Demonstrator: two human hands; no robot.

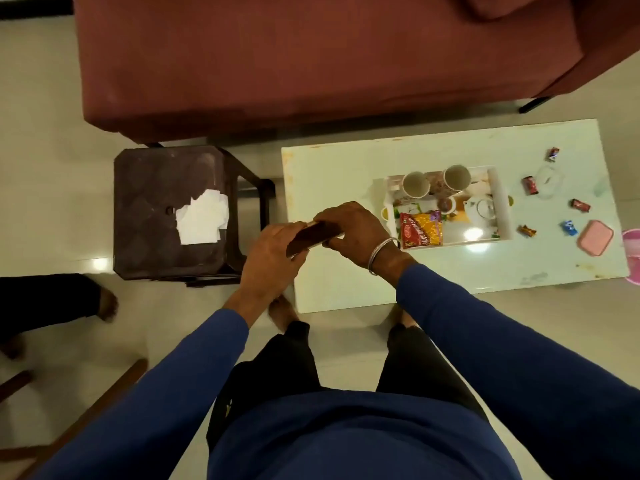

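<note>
Both hands hold a flat dark brown packet in the air above the left end of the pale table. My left hand grips its left end. My right hand, with a metal bangle at the wrist, grips the right end with fingers curled over the top. Most of the packet is hidden by my fingers.
A white tray on the table holds two cups, a teapot and a red-yellow snack packet. Several wrapped candies and a pink lid lie right of it. White napkins lie on a dark stool. A maroon sofa stands behind. Another person's foot is at left.
</note>
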